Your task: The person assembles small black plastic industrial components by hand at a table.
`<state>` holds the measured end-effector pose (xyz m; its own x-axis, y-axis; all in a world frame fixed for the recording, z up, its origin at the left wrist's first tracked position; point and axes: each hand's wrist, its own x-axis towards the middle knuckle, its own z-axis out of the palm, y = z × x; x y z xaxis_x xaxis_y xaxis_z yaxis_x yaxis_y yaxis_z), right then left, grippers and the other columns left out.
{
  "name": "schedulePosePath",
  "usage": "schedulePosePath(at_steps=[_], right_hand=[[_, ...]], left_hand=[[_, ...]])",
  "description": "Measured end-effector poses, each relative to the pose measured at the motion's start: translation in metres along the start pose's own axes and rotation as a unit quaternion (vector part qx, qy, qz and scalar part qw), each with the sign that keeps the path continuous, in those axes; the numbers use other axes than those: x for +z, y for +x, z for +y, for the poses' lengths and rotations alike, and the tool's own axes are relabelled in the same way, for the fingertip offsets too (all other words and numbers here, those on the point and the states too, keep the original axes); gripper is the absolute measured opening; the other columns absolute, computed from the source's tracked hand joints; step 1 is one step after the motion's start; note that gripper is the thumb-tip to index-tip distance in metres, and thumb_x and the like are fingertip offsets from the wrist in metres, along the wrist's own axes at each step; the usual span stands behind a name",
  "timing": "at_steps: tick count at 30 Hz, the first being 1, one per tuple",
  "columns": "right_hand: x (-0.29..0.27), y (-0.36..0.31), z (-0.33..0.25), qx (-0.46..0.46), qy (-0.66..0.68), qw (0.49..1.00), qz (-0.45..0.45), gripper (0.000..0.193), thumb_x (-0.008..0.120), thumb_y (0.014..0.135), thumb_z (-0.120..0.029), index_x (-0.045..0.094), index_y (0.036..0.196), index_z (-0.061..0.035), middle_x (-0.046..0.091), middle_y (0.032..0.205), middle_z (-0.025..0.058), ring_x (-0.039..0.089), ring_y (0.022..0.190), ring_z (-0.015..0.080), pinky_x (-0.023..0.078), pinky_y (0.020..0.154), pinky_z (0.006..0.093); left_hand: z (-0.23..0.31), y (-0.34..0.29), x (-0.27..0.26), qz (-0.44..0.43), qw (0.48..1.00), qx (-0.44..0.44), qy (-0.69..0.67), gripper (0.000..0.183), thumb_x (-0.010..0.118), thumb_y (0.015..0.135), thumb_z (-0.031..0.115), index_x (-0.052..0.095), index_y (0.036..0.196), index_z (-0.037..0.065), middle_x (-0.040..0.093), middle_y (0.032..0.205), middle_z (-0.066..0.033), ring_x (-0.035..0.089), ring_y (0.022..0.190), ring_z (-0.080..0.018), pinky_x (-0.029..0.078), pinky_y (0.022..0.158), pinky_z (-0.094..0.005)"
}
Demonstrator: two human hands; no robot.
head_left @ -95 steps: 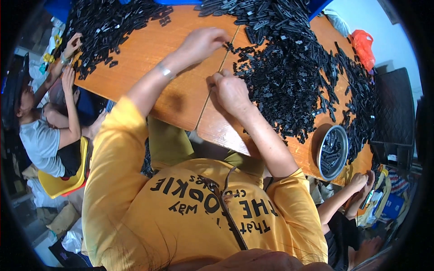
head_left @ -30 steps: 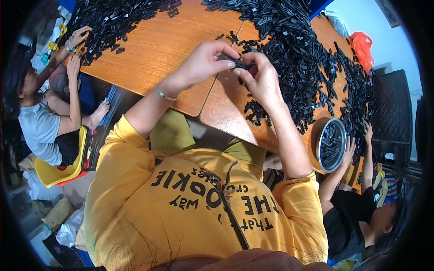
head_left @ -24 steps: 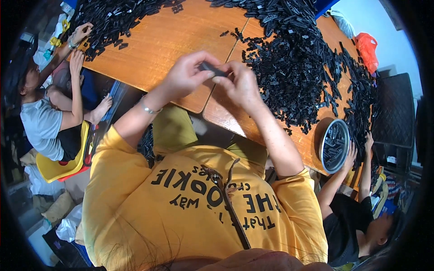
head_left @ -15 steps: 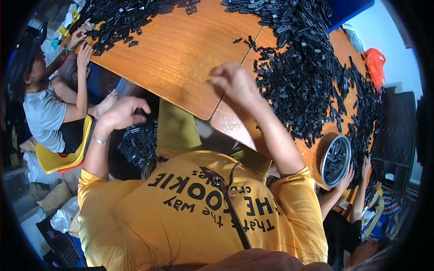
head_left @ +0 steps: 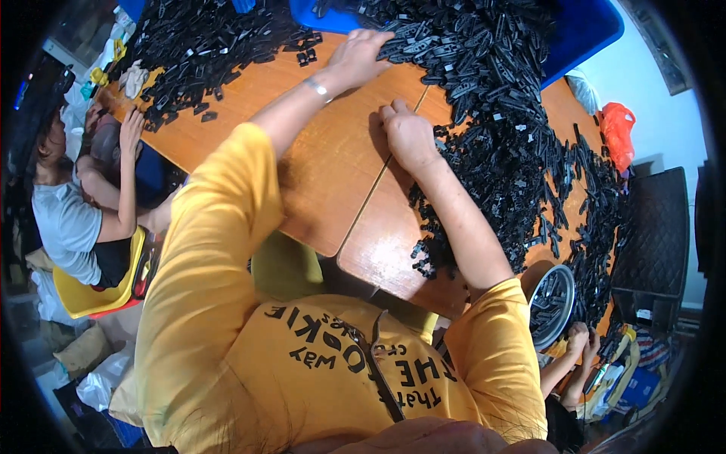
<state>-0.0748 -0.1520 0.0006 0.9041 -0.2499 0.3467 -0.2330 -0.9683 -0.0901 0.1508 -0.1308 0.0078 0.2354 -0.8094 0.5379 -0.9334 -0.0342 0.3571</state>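
Observation:
My left hand (head_left: 358,60) reaches across the table to the near-left edge of a heap of long black plastic clip-like pieces (head_left: 476,49). Its fingers are stretched out, their tips at the pieces. My right hand (head_left: 410,138) is low over the wooden table (head_left: 325,181), by the seam between its two boards. Those fingers are curled together, and whatever they may hold is hidden. Just right of it spreads a pile of small black plastic parts (head_left: 491,189).
A blue tray (head_left: 582,45) stands behind the heap. More black pieces (head_left: 204,53) cover the far left. At right is a metal bowl of black parts (head_left: 535,333), near a co-worker's hands (head_left: 581,344). Another person (head_left: 68,219) sits at left. A red bag (head_left: 618,136) lies far right.
My left hand has swung from beside the table up to the far heap. My right hand has moved slightly right and farther out, still curled. The co-worker's hands at right have come together.

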Motion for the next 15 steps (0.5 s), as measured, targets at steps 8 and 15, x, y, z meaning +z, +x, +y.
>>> schedulePosePath(at_steps=[8,15], right_hand=[[-0.009,-0.013,-0.007,0.015,0.008,1.0,-0.001,0.009,0.065,0.084,-0.004,0.06,0.092,-0.0022,0.061,0.097,0.0149,0.073,0.083,0.031,0.06,0.068,0.041],[-0.018,-0.036,-0.018,0.028,0.065,0.997,-0.008,0.013,0.065,0.082,-0.001,0.06,0.094,-0.0011,0.063,0.097,0.0185,0.071,0.083,0.0368,0.059,0.072,0.0448]], left_hand=[[-0.001,0.041,0.053,0.026,0.997,-0.018,0.067,0.065,0.086,0.08,0.038,0.062,0.14,0.027,0.046,0.153,-0.0171,0.04,0.142,-0.0413,0.046,0.111,-0.0517],[0.016,-0.015,0.025,-0.031,0.997,0.025,0.061,0.047,0.08,0.085,0.032,0.067,0.13,0.025,0.059,0.128,-0.0144,0.055,0.125,-0.0366,0.053,0.099,-0.0507]])
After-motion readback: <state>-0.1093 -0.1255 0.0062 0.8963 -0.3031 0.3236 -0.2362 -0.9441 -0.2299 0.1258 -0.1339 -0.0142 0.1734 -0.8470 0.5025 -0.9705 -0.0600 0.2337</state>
